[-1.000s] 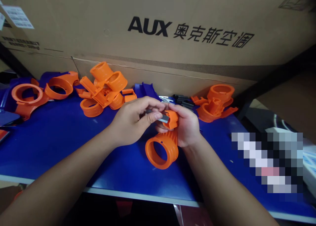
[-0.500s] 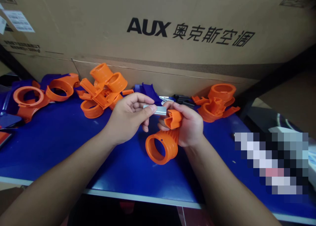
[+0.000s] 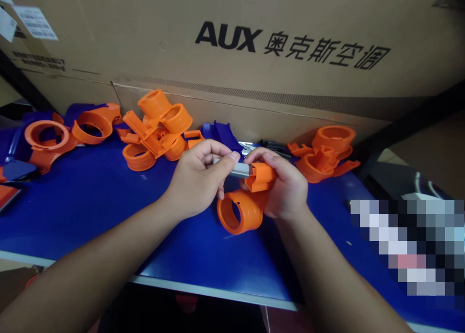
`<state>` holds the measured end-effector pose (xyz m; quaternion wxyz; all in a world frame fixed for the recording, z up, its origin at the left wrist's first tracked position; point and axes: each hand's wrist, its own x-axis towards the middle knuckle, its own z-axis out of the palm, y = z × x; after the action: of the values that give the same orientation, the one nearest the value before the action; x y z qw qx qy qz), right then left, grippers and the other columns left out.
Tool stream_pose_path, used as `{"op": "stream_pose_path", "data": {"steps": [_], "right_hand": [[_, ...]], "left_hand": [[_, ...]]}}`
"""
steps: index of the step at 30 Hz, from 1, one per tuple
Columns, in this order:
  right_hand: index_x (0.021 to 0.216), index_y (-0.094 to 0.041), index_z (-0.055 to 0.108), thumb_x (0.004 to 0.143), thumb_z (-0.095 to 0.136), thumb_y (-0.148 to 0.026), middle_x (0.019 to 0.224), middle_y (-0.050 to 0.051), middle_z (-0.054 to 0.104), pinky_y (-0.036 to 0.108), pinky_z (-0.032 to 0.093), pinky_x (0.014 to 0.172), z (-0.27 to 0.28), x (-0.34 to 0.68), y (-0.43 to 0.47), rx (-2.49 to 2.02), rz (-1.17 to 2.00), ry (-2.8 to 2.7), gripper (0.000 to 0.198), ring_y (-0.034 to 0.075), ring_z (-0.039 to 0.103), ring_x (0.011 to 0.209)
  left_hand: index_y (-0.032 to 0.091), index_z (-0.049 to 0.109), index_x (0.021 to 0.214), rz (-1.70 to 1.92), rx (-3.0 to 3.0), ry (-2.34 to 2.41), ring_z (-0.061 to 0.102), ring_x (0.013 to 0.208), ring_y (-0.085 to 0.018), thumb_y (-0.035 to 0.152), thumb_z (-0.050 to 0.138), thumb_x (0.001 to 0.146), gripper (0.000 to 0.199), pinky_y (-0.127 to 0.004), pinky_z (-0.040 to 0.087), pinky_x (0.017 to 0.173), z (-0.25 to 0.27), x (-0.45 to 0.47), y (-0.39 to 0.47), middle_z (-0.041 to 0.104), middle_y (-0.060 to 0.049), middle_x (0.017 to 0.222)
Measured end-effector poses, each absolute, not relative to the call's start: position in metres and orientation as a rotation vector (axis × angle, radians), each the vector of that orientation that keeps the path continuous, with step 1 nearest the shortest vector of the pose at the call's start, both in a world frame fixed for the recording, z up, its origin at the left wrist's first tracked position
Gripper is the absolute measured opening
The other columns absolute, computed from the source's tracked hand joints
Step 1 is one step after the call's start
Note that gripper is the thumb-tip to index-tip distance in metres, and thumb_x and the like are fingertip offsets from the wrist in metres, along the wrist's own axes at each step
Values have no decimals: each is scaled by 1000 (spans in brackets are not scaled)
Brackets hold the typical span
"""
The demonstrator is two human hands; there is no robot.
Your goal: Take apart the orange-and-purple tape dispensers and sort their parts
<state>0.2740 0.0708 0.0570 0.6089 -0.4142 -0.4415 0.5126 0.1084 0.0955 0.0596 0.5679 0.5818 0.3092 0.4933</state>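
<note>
Between the thumb and fingers of my left hand (image 3: 199, 178) is a short grey metal strip (image 3: 239, 170), its lower edge looking ribbed or toothed. My right hand (image 3: 288, 187) grips an orange plastic tape dispenser (image 3: 241, 212) by its middle, with the round ring hanging down and left. The strip's right end meets or nearly meets the dispenser's upper block (image 3: 262, 177); whether they touch I cannot tell. Both hands are above the blue tabletop (image 3: 174, 255). Some right-hand fingertips are hidden behind the orange block.
Several orange tape dispensers (image 3: 154, 105) are piled behind my left hand, with others (image 3: 332, 139) at the back right. Orange and blue dispensers (image 3: 47, 132) lie far left. A blue plastic piece (image 3: 221, 134) and blades or tools (image 3: 269, 146) sit before a large cardboard box (image 3: 145, 42).
The grey strip has tilted, showing its ribbed edge, and sits close against the orange block. The dispenser has turned slightly. The whole view has shifted a little.
</note>
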Motion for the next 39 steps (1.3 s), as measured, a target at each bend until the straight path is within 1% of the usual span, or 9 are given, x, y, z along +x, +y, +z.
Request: {"op": "stream_pose_path", "data": {"steps": [4, 9, 13, 20, 27, 32, 36, 39], "right_hand": [[73, -21, 70, 86, 57, -37, 69, 4, 57, 30, 38, 54, 56, 274, 71, -984, 1046, -1116, 24, 17, 48, 60], [73, -22, 71, 88, 53, -35, 74, 5, 61, 34, 38, 65, 56, 272, 69, -1025, 880, -1222, 27, 20, 49, 69], [71, -24, 71, 89, 53, -36, 73, 5, 61, 36, 39, 67, 58, 270, 67, -1063, 822, -1248, 28, 22, 50, 70], [70, -24, 71, 89, 52, -31, 76, 5, 63, 37, 41, 73, 60, 266, 64, -1098, 770, -1230, 28, 24, 54, 77], [70, -25, 71, 90, 51, -30, 76, 5, 61, 36, 41, 75, 61, 264, 61, -1094, 780, -1217, 28, 24, 54, 78], [70, -25, 71, 90, 51, -27, 75, 5, 60, 35, 42, 74, 61, 263, 61, -1080, 799, -1201, 28, 22, 54, 77], [68, -23, 71, 87, 53, -27, 74, 4, 61, 33, 42, 68, 60, 262, 62, -1075, 836, -1149, 26, 20, 52, 73], [67, -21, 69, 84, 56, -30, 72, 4, 60, 31, 42, 61, 61, 262, 63, -1059, 942, -1038, 24, 18, 51, 67]], "left_hand": [[21, 60, 87, 1182, 1365, 763, 52, 36, -7, 36, 68, 91, 18, -19, 41, 37, 61, 111, 90, 56, 8, 51], [21, 60, 86, 1295, 1356, 834, 53, 37, -8, 35, 70, 91, 17, -19, 41, 37, 59, 113, 87, 57, 8, 52], [22, 61, 85, 1390, 1383, 900, 54, 37, -8, 34, 72, 90, 17, -20, 41, 37, 59, 114, 84, 57, 8, 52], [23, 61, 83, 1444, 1361, 947, 56, 39, -9, 33, 72, 90, 16, -22, 42, 38, 58, 116, 80, 57, 9, 51], [22, 60, 82, 1461, 1348, 956, 56, 39, -9, 32, 72, 89, 17, -21, 42, 39, 59, 116, 79, 55, 9, 49], [22, 60, 82, 1504, 1378, 960, 56, 40, -8, 33, 72, 90, 18, -21, 42, 39, 56, 117, 79, 60, 8, 56], [22, 60, 83, 1529, 1420, 942, 57, 41, -8, 37, 73, 90, 20, -20, 42, 39, 52, 116, 80, 62, 7, 59], [22, 63, 87, 1472, 1450, 887, 59, 44, -8, 43, 74, 89, 24, -20, 44, 42, 53, 114, 81, 64, 6, 61]]}}
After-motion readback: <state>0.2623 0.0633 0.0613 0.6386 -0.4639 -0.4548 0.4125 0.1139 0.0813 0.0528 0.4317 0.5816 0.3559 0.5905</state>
